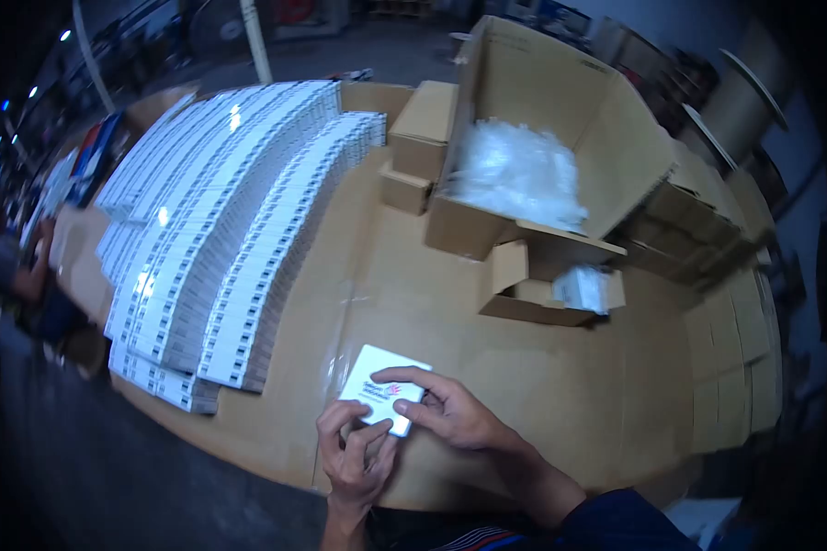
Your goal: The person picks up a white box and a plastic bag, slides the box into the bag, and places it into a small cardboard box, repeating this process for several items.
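A small flat white box [362,375] with dark print and a red mark on its face is held over the cardboard-covered table [340,285], near its front edge. My left hand [354,455] grips its lower left side, thumb and fingers bent round the edge. From the right, my right hand [455,413] holds the same box, index finger stretched across the face and thumb on the lower right part. The fingers under the box are hidden. To the left stand long rows of white boxes [234,197], packed tightly on edge.
A large open carton [560,78] holds clear plastic bags [519,170]. In front of it, a small open carton [533,310] contains a plastic-wrapped packet [581,289]. Closed brown boxes [423,129] stand beside the rows; more cartons [735,340] line the right. A person [28,275] is at far left.
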{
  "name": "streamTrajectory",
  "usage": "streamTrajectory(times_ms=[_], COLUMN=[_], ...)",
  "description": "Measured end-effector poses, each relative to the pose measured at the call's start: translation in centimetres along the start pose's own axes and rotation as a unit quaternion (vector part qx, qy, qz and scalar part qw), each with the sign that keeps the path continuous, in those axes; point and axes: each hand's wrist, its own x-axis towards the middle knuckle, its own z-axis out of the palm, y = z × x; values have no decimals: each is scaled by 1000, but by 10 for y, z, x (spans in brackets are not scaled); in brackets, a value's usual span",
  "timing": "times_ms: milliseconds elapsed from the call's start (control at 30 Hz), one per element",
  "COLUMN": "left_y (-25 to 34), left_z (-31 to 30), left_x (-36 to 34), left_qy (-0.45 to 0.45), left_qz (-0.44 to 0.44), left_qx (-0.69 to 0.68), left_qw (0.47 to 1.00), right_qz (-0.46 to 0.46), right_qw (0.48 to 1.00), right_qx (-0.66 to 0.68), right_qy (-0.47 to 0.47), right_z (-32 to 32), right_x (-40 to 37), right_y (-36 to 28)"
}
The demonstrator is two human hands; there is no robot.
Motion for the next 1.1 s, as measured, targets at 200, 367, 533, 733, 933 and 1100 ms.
streamTrajectory(times_ms=[200,367,533,733,933,1100], left_y=[16,29,5,-7,15,42], left_z=[44,153,280,298,260,208], left_x=[126,270,362,381,392,348], left_qy=[-125,-157,-280,-297,-196,-192], left_qz=[85,296,404,264,72,-2], left_qx=[-100,18,220,109,-217,-370], left_qw=[983,942,842,911,954,909], right_qz=[-78,-254,-258,-218,-234,-304], right_qw=[986,749,708,746,723,717], right_qx=[-70,-490,-483,-438,-476,-436], right_qy=[129,366,447,451,443,450], right_z=[-89,-172,-223,-253,-260,-248], right_x=[-34,-28,-12,-4,6,8], right_y=[-71,-140,-177,-179,-185,-171])
